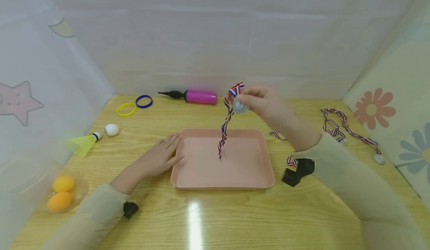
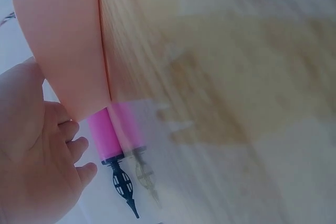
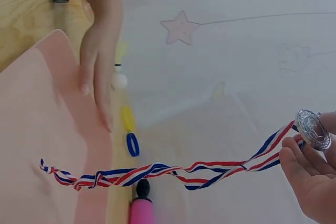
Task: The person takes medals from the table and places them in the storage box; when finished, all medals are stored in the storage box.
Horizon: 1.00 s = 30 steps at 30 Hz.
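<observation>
- A right hand pinches a round silver medal between curled fingers and thumb, holding it in the air above the far edge of a pink tray.
- The medal's red, white and blue ribbon, twisted along its length, hangs down from the hand, its knotted end reaching the inside of the tray.
- The left hand lies flat on the bench, fingers straight and together, their tips against the tray's left rim; it holds nothing.
- The tray is a smooth, shallow plastic rectangle with rounded corners, standing on pale wood-grain that gleams under the light.
- Two more medals with striped ribbons lie on the bench to the right, well apart from the tray.
- Along the back sit one pink pump with a black nozzle and two rubbery wristbands, one yellow and one blue.
- At the left lie one white ball and one yellow shuttlecock, touching at the shuttlecock's tip.
- Two orange balls rest in a clear bowl at the bench's left edge.
</observation>
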Available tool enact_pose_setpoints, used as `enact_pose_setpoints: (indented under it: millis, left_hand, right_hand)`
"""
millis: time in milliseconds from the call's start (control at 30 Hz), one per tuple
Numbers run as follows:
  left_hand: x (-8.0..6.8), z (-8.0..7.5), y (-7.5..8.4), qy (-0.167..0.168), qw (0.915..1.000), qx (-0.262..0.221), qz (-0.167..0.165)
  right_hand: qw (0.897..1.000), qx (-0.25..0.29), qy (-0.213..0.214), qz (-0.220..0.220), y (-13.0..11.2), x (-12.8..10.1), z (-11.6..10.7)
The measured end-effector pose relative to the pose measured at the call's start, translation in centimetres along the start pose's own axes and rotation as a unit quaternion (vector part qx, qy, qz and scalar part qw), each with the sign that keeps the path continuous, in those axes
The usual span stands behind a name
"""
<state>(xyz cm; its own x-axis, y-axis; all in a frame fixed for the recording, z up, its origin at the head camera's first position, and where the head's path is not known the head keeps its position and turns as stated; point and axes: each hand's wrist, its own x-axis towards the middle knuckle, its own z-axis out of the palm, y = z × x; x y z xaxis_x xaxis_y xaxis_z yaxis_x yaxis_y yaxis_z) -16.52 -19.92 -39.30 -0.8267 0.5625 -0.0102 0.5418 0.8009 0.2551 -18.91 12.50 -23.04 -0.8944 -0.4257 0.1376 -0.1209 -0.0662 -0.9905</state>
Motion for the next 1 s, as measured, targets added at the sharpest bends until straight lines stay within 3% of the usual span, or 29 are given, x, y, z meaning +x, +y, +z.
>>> enact_pose_setpoints:
  millis: [133, 400, 767, 1000]
  left_hand:
    - [0.2, 0.0, 0.1, 0.003, 1.0000, 0.002, 0.002]
    - [0.5, 0.0, 0.2, -0.005, 1.0000, 0.000, -0.006]
    - [0.6, 0.2, 0.0, -0.010, 0.9999, 0.005, -0.008]
    - [0.6, 0.1, 0.2, 0.005, 1.0000, -0.001, 0.003]
  right_hand:
    - [0.998, -0.056, -0.017, 0.022, 1.0, 0.8, 1.7]
    - [0.995, -0.099, -0.024, 0.006, 1.3, 3.2, 3.8]
    - [0.999, -0.023, -0.033, 0.002, 2.6, 5.7, 6.5]
    - [0.996, -0.071, -0.056, 0.027, 5.3, 4.6, 7.5]
